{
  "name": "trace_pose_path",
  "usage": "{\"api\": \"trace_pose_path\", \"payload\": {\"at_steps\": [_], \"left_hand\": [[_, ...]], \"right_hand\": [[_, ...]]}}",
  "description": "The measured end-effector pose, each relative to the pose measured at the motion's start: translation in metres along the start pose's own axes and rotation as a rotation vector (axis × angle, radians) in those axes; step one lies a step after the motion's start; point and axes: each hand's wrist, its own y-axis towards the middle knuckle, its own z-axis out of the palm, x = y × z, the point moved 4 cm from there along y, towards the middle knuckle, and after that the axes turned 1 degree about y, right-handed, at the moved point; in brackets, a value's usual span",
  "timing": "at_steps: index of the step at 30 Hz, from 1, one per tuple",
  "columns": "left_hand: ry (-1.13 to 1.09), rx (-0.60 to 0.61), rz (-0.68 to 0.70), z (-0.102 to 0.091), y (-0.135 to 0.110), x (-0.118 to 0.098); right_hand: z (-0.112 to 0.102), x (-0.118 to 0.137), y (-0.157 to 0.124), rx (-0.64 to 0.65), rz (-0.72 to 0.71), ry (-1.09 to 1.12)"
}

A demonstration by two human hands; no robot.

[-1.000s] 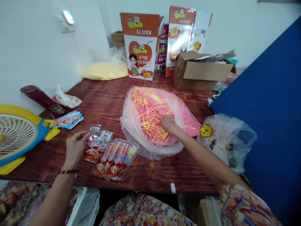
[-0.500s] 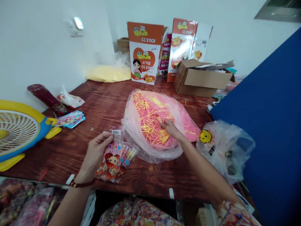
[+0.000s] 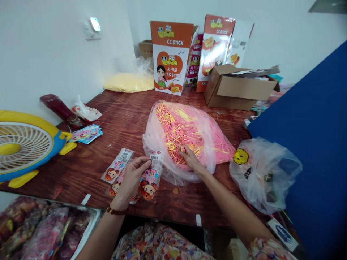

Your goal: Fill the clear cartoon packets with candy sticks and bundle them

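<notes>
1. Worktop [image 3: 130,119] keeps everything within reach.
2. Bag [image 3: 150,141] lies with its mouth toward the person, exposing the sticks [image 3: 176,126].
3. Right hand [image 3: 191,159] digs among them; I cannot tell if it grips any.
4. Left hand [image 3: 132,177] pinches a packet [image 3: 149,182] by its top, near the front edge, beside spare packets [image 3: 118,168].

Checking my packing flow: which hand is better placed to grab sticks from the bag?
Right hand, probably: its fingers rest on the sticks inside the bag; the left hand holds a pouch.
</notes>
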Motion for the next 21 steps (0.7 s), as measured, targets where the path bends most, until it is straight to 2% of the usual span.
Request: {"api": "trace_pose_path", "payload": {"at_steps": [5,10,13,16,19,21], "left_hand": [[0.014,0.019,0.011,0.004,-0.001,0.006],[0.056,0.047,0.046,0.008,0.004,0.004],[0.132,0.083,0.115,0.027,0.008,-0.009],[0.106,0.218,0.175,0.059,0.023,-0.016],[0.025,0.233,0.181,0.077,0.051,-0.005],[0.005,0.215,0.149,0.081,0.067,0.008]], "right_hand": [[0.002,0.000,-0.004,-0.068,-0.002,0.016],[0.001,0.009,-0.011,-0.030,-0.015,-0.040],[-0.001,0.025,-0.016,0.014,-0.016,-0.006],[0.001,0.037,-0.017,0.092,-0.037,0.007],[0.004,0.035,-0.015,0.151,-0.085,0.039],[0.004,0.026,-0.014,0.171,-0.096,0.003]]}}
